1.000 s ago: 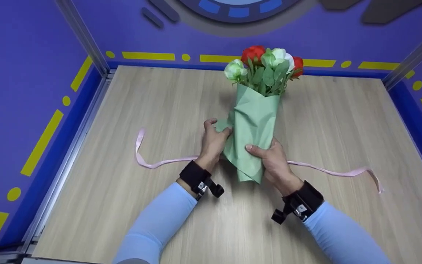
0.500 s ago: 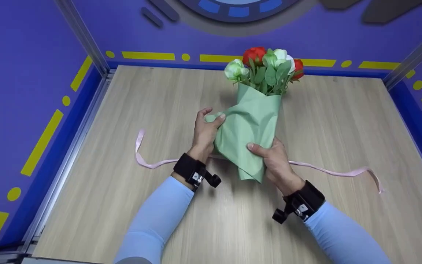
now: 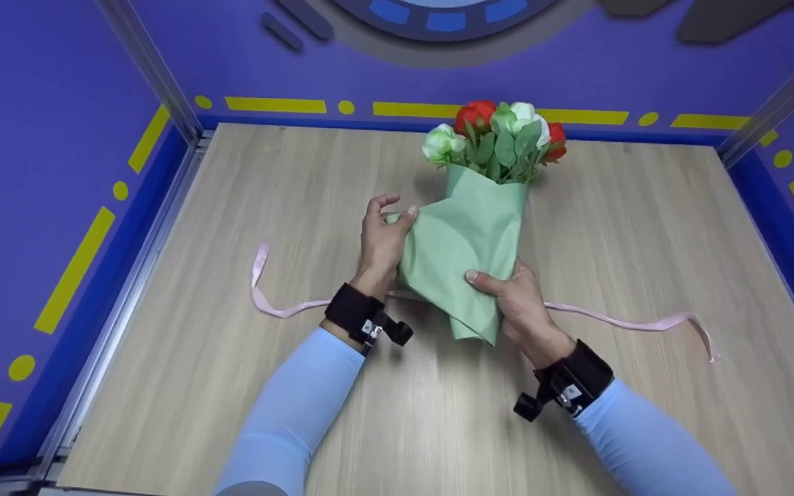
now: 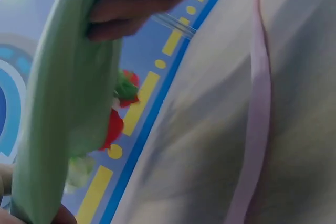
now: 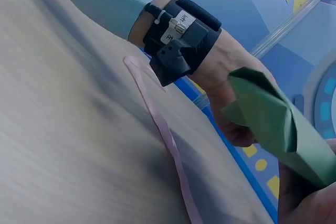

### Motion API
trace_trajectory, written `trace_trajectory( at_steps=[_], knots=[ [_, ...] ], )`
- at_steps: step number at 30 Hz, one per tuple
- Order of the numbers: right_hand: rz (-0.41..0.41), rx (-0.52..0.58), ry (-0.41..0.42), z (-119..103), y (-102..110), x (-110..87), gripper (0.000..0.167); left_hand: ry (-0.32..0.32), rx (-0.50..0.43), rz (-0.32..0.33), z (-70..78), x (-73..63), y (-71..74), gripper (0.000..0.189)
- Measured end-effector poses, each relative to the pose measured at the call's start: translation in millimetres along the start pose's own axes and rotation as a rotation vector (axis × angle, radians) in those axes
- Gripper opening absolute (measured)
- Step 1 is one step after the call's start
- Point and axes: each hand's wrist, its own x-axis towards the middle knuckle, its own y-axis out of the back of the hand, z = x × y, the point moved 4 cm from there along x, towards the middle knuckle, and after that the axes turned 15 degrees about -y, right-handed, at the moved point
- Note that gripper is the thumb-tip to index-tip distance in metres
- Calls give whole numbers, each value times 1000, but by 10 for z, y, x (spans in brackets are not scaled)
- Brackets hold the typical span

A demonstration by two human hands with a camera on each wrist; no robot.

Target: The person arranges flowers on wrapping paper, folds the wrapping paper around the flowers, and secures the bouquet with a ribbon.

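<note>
A bouquet [image 3: 500, 138] of red and white-green flowers with leaves stands out of green wrapping paper [image 3: 473, 241]. My right hand [image 3: 524, 306] grips the lower right of the wrapped bundle, thumb across its front. On the left, my left hand [image 3: 383, 241] pinches the paper's loose flap between thumb and fingers and holds it out from the bundle. In the left wrist view, the wrapping paper [image 4: 58, 93] hangs between the left thumb and the right-hand fingers [image 4: 131, 3]. Seen from the right wrist, the bundle's lower end [image 5: 268, 114] is clear of the table.
A pink ribbon [image 3: 617, 321] lies across the wooden table [image 3: 300, 193], passing beneath the bouquet, with its ends to both sides. Purple panels with yellow marks [image 3: 280, 105] wall the table at the back and sides. Black wrist cameras [image 3: 569, 386] sit on both wrists.
My left hand has moved left and away from me, drawing the paper flap out wider. The flowers sit slightly lower in view. The right hand keeps its grip in nearly the same place.
</note>
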Motion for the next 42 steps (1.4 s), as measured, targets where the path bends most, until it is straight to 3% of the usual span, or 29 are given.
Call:
trace_trajectory(
  at_steps=[3, 5, 7, 10, 12, 14, 17, 19, 21, 24, 26, 28, 35, 38, 42],
  knots=[
    [-13, 20, -1, 2, -32, 2, 51, 37, 39, -32, -46, 1, -26, 41],
    [-9, 12, 7, -7, -54, -3, 53, 10, 156, -52, -43, -18, -30, 40],
    [9, -10, 17, -15, -63, -1, 56, -106, 342, -58, 29, -59, -12, 41],
    [56, -51, 34, -30, -44, 24, 58, -347, 648, -61, 250, -172, -7, 39],
    [87, -70, 42, -38, -15, 54, 58, -407, 772, -152, 382, -264, -61, 42],
    [103, -85, 52, -46, 12, 80, 57, -370, 792, -316, 441, -334, -154, 51],
    [85, -91, 72, -42, 4, 107, 57, -192, 708, -548, 389, -389, -269, 65],
    [60, -92, 82, -34, -31, 106, 58, -116, 556, -593, 315, -387, -316, 62],
    [30, -88, 84, -21, -76, 103, 58, -36, 341, -579, 240, -382, -350, 51],
    [-9, -106, 65, -11, -110, 103, 58, 100, 2, -495, 144, -400, -400, 35],
    [-35, -132, 50, -16, -105, 107, 58, 168, -132, -437, 98, -421, -423, 32],
    [-57, -179, 36, -34, -89, 106, 57, 202, -186, -400, 63, -438, -433, 31],
    [-108, -320, -6, -148, 12, 58, 51, 192, -185, -358, -15, -445, -423, 29],
    [-114, -326, -40, -185, 120, 85, 51, 188, -200, -361, -39, -446, -416, 31],
    [-164, -256, -84, -196, 242, 162, 49, 188, -204, -362, -83, -462, -417, 32]
  ],
)
